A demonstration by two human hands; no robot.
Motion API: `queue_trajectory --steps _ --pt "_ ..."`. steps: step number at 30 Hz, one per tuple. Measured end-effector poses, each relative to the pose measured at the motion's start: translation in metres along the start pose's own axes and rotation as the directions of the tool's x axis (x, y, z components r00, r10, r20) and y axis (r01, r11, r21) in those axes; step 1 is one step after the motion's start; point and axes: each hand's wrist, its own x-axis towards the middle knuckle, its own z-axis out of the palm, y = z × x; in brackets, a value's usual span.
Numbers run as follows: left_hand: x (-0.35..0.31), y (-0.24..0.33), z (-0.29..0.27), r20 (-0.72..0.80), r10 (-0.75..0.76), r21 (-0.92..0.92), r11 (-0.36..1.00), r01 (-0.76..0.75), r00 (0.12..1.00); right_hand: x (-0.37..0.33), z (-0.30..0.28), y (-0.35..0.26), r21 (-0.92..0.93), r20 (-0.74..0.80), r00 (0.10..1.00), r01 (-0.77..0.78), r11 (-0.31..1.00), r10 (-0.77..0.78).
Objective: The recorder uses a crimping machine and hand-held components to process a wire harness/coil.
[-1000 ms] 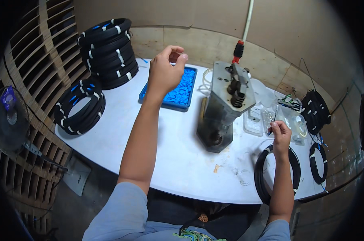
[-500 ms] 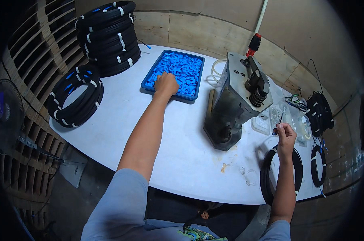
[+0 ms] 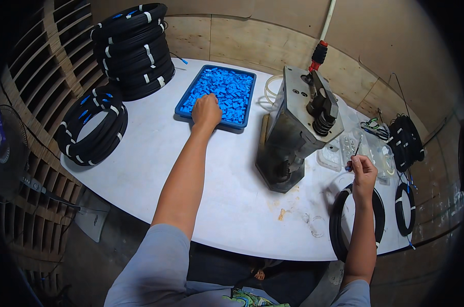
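My left hand [image 3: 207, 110] reaches into a dark blue tray [image 3: 232, 127] at the near left part of a heap of small blue plastic pieces [image 3: 227, 87]. Its fingers are curled down among the pieces, and their tips are hidden from me. Over on the right, my right hand [image 3: 364, 172] pinches a thin black cable end [image 3: 357, 150], whose pale tip points up and away. A bit of blue shows beside those fingers. Below that forearm lies a coil of black cable [image 3: 339, 225], partly covered by the arm.
Between my hands stands a heavy metal press [image 3: 283, 138] with a red-and-black fitting [image 3: 318, 55]. Clear plastic boxes [image 3: 329, 156] sit to its right. Taped cable coils [image 3: 132, 56] are stacked at the back left; another coil bundle [image 3: 96, 125] lies nearer. A fan [image 3: 9, 138] is far left.
The whole view has shifted slightly, moving the table items a little to the left. My left hand stays in the tray and my right still holds the cable end.
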Motion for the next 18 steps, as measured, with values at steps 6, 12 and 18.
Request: queue_trajectory --steps 6,12,18 --pt "-0.001 -0.010 0.009 -0.183 0.084 -0.075 0.992 -0.099 0.979 0.002 0.000 -0.002 0.036 -0.019 1.000 0.008 0.999 -0.007" --pt "-0.003 -0.003 0.003 -0.153 0.061 -0.151 0.985 -0.084 0.986 0.001 0.000 -0.002 0.026 -0.012 1.000 0.004 1.000 -0.004" --pt "-0.006 -0.001 0.000 -0.137 0.040 -0.112 0.992 -0.056 0.990 0.001 -0.002 -0.002 0.020 -0.015 1.000 0.013 1.000 -0.012"
